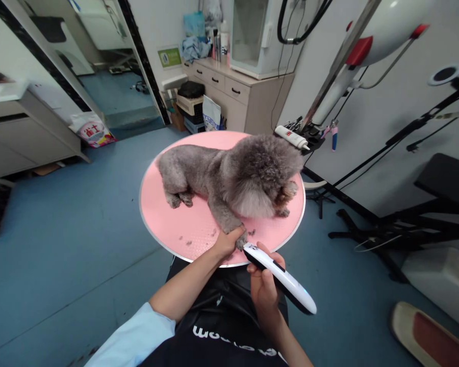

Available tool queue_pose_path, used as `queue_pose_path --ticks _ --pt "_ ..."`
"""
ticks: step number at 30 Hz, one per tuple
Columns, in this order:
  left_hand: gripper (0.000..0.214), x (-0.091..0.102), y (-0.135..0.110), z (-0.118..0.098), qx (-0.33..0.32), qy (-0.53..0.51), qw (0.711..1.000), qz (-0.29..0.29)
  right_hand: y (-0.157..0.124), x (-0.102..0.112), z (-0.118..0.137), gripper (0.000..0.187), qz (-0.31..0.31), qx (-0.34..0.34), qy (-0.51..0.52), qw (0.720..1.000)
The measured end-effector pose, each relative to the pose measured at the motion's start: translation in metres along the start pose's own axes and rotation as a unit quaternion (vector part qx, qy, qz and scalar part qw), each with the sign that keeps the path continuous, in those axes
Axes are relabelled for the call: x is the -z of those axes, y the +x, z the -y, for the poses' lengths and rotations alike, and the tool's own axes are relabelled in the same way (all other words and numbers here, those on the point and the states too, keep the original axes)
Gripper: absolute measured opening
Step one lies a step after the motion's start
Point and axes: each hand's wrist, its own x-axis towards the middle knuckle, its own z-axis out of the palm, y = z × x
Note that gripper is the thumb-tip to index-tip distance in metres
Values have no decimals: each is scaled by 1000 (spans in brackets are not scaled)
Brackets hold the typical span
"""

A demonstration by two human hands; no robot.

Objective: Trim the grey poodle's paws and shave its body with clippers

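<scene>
A grey curly-coated dog lies on a round pink grooming table, its head toward the right. My left hand is closed around its front leg, just above the paw. In my right hand is a white and black hair clipper, gripped with the fingers wrapped around its body. The clipper's blade end is at the paw, close to my left hand; whether it touches the fur I cannot tell. Small tufts of cut hair lie on the table near the leg.
A tool holder with a white tube and pink-blue nail clippers stands at the table's right rear. A metal pole rises there. Behind are a drawer cabinet and a carrier. Black stand legs are at right.
</scene>
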Motion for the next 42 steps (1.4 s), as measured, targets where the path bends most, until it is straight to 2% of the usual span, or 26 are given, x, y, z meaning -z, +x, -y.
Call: queue_pose_path --ticks 4,10,13,18,21,23,26,29,33,37,40,42 --pt "32 2 0 2 10 -14 1000 13 2 -1 2 34 24 -12 19 999" --pt "32 4 1 4 11 1 999 41 6 -1 4 28 21 -5 26 999" --pt "31 3 -2 1 -11 26 999 26 6 -5 3 30 25 -5 11 1000" --pt "30 -2 -6 -4 -25 77 997 -15 -2 -16 2 32 -7 -2 -43 999" --pt "27 -4 -6 -5 -32 81 996 -9 -4 -14 3 44 -30 39 -52 997" --pt "25 -5 -5 -6 -21 86 996 0 -2 -6 7 45 -17 91 -71 993" --pt "24 -6 -6 -9 -7 88 996 2 2 10 16 36 63 142 -142 978" --pt "24 -7 -8 -12 -1 92 996 4 3 20 25 41 122 182 -214 952" --pt "25 -4 -8 -10 -19 107 994 4 4 24 27 51 144 231 -282 920" --pt "24 -3 -4 -5 -31 108 994 8 9 25 25 54 173 308 -314 881" --pt "24 -3 -4 -3 -36 97 995 8 12 26 24 51 176 316 -322 875" --pt "25 -4 -4 -3 -34 95 995 12 14 27 23 54 203 312 -333 866"
